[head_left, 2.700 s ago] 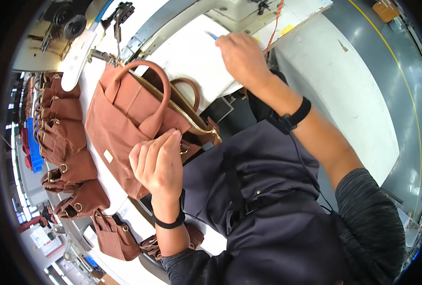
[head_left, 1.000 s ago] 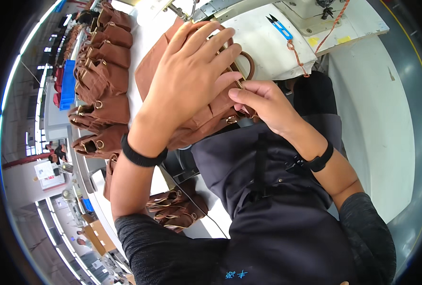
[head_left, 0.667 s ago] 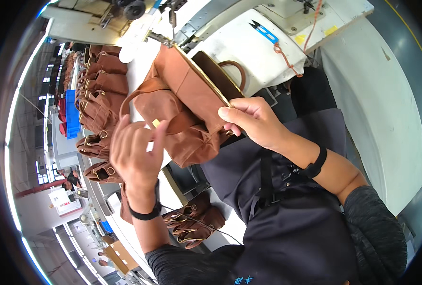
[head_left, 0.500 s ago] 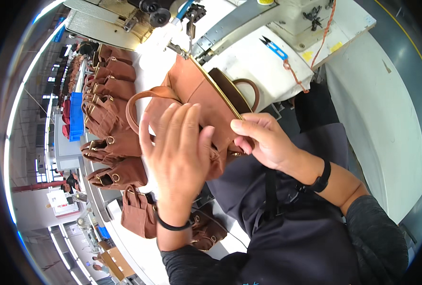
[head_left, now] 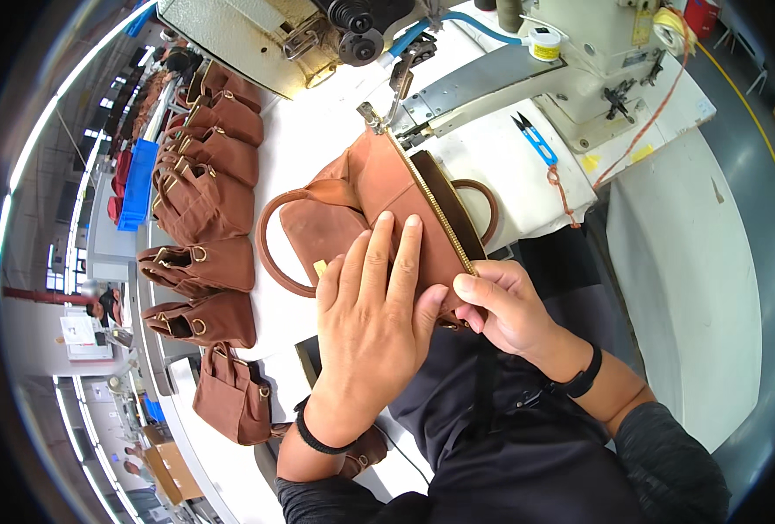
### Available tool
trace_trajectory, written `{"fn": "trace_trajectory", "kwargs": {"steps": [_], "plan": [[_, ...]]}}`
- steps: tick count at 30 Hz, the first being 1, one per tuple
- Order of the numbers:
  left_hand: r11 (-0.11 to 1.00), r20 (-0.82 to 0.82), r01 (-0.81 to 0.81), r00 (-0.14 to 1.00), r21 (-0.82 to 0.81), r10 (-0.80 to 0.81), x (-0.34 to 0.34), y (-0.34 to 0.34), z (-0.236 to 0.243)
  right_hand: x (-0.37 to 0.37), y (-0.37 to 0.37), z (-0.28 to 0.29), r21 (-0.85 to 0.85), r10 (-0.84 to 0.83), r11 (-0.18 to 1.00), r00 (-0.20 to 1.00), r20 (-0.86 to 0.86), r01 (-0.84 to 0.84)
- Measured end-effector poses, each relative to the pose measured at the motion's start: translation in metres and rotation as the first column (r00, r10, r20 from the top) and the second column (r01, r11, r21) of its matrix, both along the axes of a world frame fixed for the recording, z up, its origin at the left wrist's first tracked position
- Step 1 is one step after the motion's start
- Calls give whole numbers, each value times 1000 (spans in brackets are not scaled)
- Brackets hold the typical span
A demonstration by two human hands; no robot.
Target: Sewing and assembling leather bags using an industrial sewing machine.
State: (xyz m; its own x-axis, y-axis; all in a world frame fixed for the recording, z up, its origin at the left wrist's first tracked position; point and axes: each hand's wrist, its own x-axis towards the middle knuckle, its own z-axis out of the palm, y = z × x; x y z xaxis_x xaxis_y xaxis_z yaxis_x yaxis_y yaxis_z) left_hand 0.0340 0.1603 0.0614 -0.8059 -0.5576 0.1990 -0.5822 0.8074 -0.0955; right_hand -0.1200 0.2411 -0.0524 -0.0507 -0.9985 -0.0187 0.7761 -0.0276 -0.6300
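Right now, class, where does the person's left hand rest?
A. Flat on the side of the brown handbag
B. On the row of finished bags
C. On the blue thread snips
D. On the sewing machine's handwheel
A: the left hand lies spread, fingers extended, on the leather side of the brown handbag, while the right hand pinches its zipper edge.

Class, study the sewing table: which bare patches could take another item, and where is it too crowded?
Free: the white top between the row of finished bags and the brown bag; also the patch right of the blue snips. Crowded: under both hands, left hand and right hand, and by the sewing machine.
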Motion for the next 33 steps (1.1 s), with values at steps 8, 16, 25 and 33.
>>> {"fn": "trace_trajectory", "kwargs": {"steps": [8,16,25,33], "plan": [[997,81,-58,995,-58,62,-10,4,5,-12,-1,-1,-25,48,998,989,-143,-52],[994,106,-95,989,-46,99,-17,4,13,-14,-1,11,-36,47,998,988,-148,-53],[994,68,-102,992,-44,105,-18,-2,7,-17,-4,16,-47,41,998,978,-204,-52],[993,27,-92,995,-73,94,-22,-26,1,-15,-25,13,-41,13,999,973,-231,-23]]}}
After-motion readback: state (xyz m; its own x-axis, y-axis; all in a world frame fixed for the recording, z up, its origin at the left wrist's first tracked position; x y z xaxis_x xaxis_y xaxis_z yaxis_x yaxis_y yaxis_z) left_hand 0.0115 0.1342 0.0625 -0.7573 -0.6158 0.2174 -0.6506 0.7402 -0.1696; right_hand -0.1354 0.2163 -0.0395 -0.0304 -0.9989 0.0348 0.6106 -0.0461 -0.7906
